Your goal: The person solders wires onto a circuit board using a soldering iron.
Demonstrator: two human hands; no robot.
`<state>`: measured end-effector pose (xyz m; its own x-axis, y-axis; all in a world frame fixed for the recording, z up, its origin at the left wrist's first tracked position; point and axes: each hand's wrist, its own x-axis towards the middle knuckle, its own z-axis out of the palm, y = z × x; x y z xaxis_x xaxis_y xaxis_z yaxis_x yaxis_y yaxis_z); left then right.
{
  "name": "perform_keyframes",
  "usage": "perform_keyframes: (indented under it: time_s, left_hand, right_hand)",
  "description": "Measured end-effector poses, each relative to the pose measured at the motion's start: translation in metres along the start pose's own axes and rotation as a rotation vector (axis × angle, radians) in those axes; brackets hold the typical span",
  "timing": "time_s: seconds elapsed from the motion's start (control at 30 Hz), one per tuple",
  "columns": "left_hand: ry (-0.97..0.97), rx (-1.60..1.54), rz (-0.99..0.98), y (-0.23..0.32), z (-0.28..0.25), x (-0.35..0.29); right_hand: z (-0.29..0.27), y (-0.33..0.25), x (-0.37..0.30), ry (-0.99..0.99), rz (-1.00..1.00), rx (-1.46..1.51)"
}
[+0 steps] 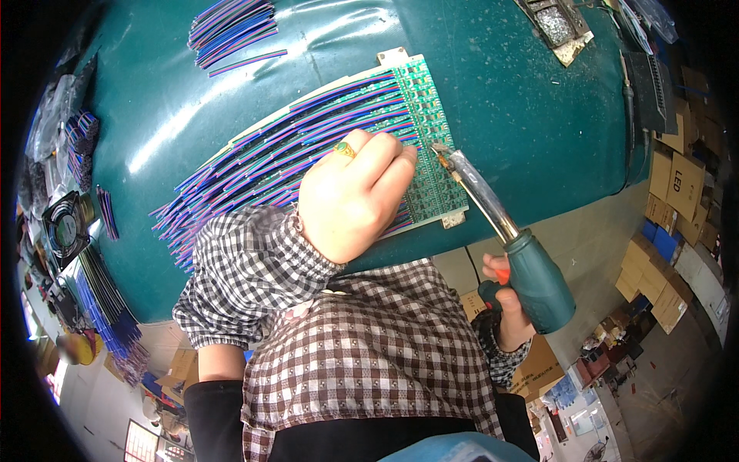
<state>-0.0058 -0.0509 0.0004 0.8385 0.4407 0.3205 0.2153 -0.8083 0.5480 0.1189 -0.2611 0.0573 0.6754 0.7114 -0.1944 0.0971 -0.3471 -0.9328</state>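
Observation:
My left hand, with a gold ring with a green stone on one finger, rests fingers-down on a row of multicoloured flat wires. These wires run into a green circuit board panel lying on the teal table. My right hand grips the green handle of a soldering iron. The iron's tip touches the board near its right side, just beside my left fingertips. What my left fingers pinch, if anything, is hidden.
A loose bundle of coloured wires lies at the table's far left. A small fan and more wire bundles sit on the left edge. A metal tray sits at the top right. Cardboard boxes are stacked on the floor to the right.

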Motion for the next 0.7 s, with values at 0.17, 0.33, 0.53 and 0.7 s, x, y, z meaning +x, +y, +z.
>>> perform_keyframes:
  time_s: [0.17,0.33,0.53,0.7]
  left_hand:
    - [0.017,0.031,0.010,-0.001,0.001,0.000]
    - [0.029,0.069,0.037,-0.001,0.002,0.000]
    - [0.030,0.065,0.046,-0.001,0.002,0.000]
    - [0.027,0.055,0.049,-0.001,0.001,-0.001]
  right_hand:
    - [-0.003,0.004,-0.002,0.002,-0.012,-0.038]
    - [-0.001,0.007,-0.006,0.024,0.043,0.050]
    - [-0.002,0.007,-0.006,-0.006,0.065,0.062]
    - [-0.002,0.010,-0.006,-0.005,0.029,0.059]
